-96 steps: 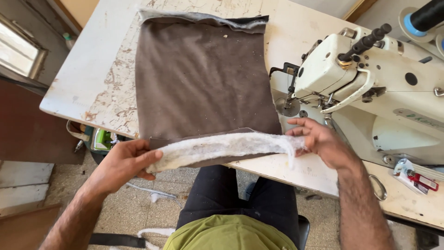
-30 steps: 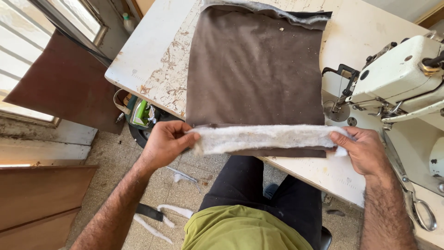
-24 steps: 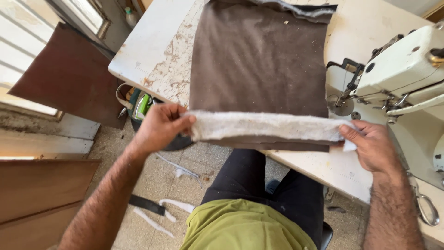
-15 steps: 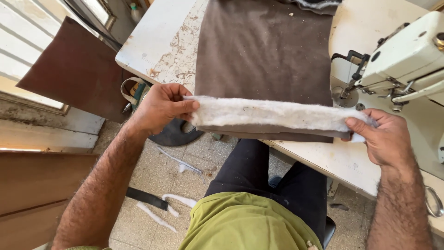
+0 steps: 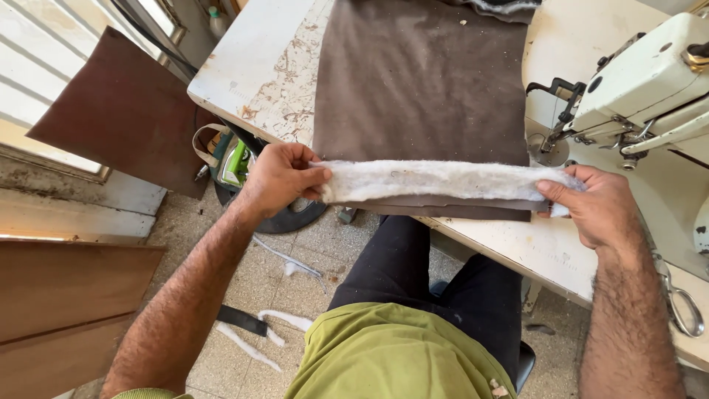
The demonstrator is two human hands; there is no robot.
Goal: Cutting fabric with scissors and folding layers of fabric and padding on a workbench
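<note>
The brown cloth (image 5: 421, 81) lies flat on the white table (image 5: 258, 59) and takes most of the table top. Its near edge is folded up, so the white padding (image 5: 436, 181) on the under side shows as a long strip along the table's near edge.

The left hand (image 5: 277, 177) is closed on the left end of this strip. The thumb is on top and the fingers are curled under it, just off the table edge. The right hand (image 5: 602, 203) is closed on the right end of the strip, with the thumb pressed on the padding and the fingers under the fold. Between the two hands the strip is stretched straight and level.

On the right side of the table stands a white sewing machine (image 5: 642, 81). Its needle part is just beside the right edge of the cloth and close above the right hand. Scissors (image 5: 683, 307) lie on the table near the right forearm.

Below the table edge the legs in black trousers (image 5: 436, 281) and a green shirt (image 5: 391, 355) are seen. On the floor left of the table a brown board (image 5: 125, 111) leans near the window, and white scraps (image 5: 251, 343) lie on the tiles.
</note>
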